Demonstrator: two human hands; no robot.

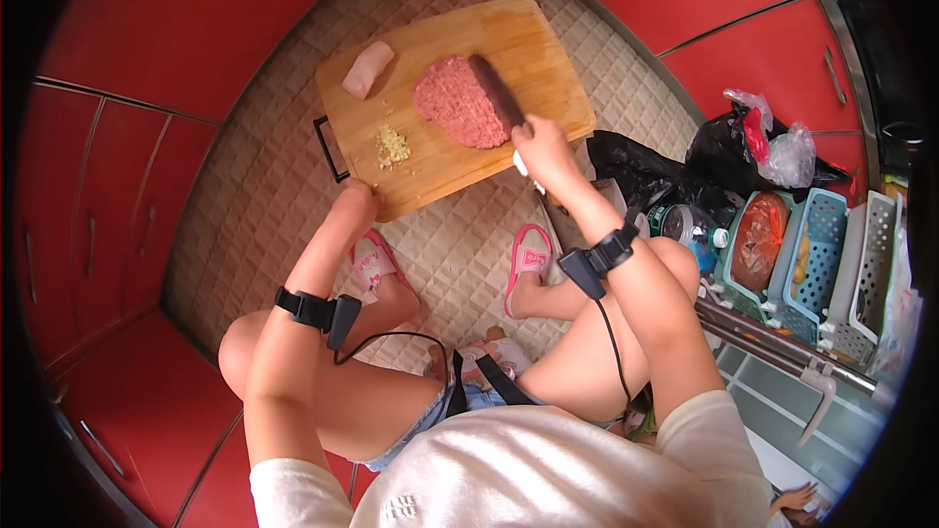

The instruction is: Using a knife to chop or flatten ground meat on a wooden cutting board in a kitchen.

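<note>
My right hand (546, 150) grips the handle of a broad dark-bladed kitchen knife (497, 92). The blade lies along the right side of a flattened mound of minced raw meat (456, 103). Beneath it is a wooden cutting board (539, 48) with a black handle (330, 149) at its left end. My left hand (357, 202) holds the board's near left corner, its fingers partly hidden. Close to that hand sits a small heap of chopped pale bits, perhaps garlic (392, 145). A pale slab of raw fat or pork skin (368, 70) rests at the far left.
Red cabinets (169, 22) flank the tiled floor (257, 183). On the right are black plastic bags (722, 143), a clear plastic bottle (682, 227) and perforated plastic baskets (816, 257) on a metal rack. Slippered feet (375, 260) stand below the board. What looks like another hand (796, 497) shows lower right.
</note>
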